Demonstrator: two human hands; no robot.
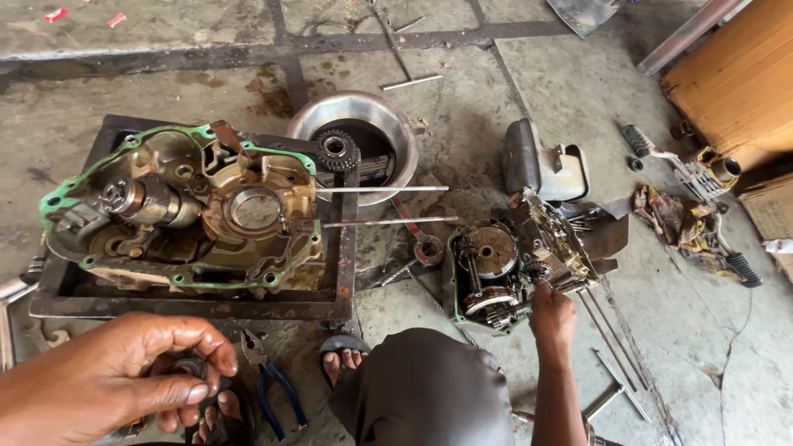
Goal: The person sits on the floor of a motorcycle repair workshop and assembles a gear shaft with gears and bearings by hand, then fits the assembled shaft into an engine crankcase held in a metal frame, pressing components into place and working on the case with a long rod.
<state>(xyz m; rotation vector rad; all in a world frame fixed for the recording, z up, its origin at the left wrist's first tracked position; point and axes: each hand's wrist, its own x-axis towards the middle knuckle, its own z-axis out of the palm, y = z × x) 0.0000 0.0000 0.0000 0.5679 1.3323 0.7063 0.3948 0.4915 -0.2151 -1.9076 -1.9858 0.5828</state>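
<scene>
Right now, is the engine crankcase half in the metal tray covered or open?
Open: the crankcase half lies in the tray with no cover, its green gasket rim and inner shafts exposed.

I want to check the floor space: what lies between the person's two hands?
In the head view, between the left hand and right hand lie blue-handled pliers, a sandalled foot and the person's knee.

Blue-handled pliers [273, 388] on the floor; steel bowl [388, 124] beyond the frame.

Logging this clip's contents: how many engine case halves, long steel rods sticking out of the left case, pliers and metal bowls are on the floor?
Engine case halves: 2
Long steel rods: 2
Pliers: 1
Metal bowls: 1
Total: 6
</scene>
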